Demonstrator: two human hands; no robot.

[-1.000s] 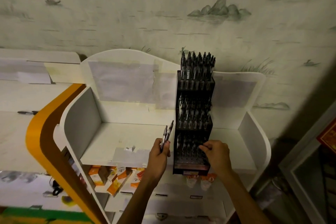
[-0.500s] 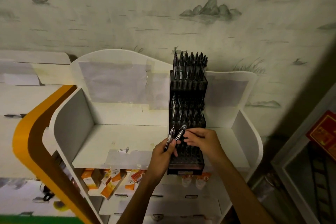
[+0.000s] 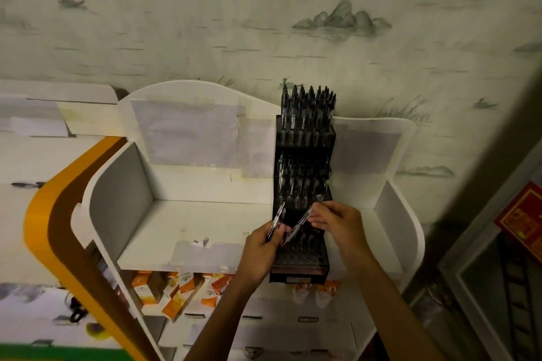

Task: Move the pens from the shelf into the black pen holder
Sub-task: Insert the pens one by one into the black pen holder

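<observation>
The right hand's fingers pinch one pen while the left hand grips a second pen, both held over the lowest tier of the black pen holder standing on the white shelf.

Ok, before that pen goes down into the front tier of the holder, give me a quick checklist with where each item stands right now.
1. Right hand has a pen pinched near its upper end: ok.
2. That pen's tip points down toward the black pen holder's front tier: ok, though the pen is slanted, not upright.
3. Free holes in the front tier: ok, rows of holes look open.
4. Left hand holds a spare pen clear of the right hand's pen: ok, the two are apart.
5. Exact hole under the tip: cannot tell, too dark.
6. Holder sits steady on the white shelf: cannot tell.
</observation>
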